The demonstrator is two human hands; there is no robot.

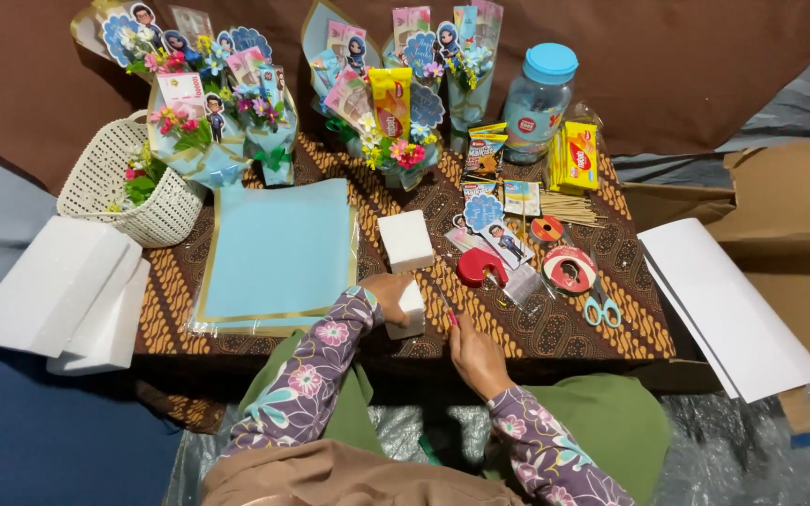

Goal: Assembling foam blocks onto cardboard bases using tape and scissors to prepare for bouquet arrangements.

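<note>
My left hand (388, 289) grips a small white foam block (411, 312) at the near edge of a low table covered in brown patterned cloth (555, 328). Just to the right of the block, my right hand (473, 354) holds a thin red-handled tool (449, 309) whose blade points toward the block. A larger white foam cube (405, 240) stands just behind the block. A red tape dispenser (480, 266) lies to the right of the cube.
Light blue wrapping sheets (278, 253) lie left of the foam. Decorated bouquets (208, 103), a white basket (128, 192) and a blue-lidded jar (538, 98) line the back. Scissors (602, 307), tape rolls (569, 270) and wooden skewers (569, 208) lie right. Foam slabs (58, 290) and white sheets (728, 309) flank the table.
</note>
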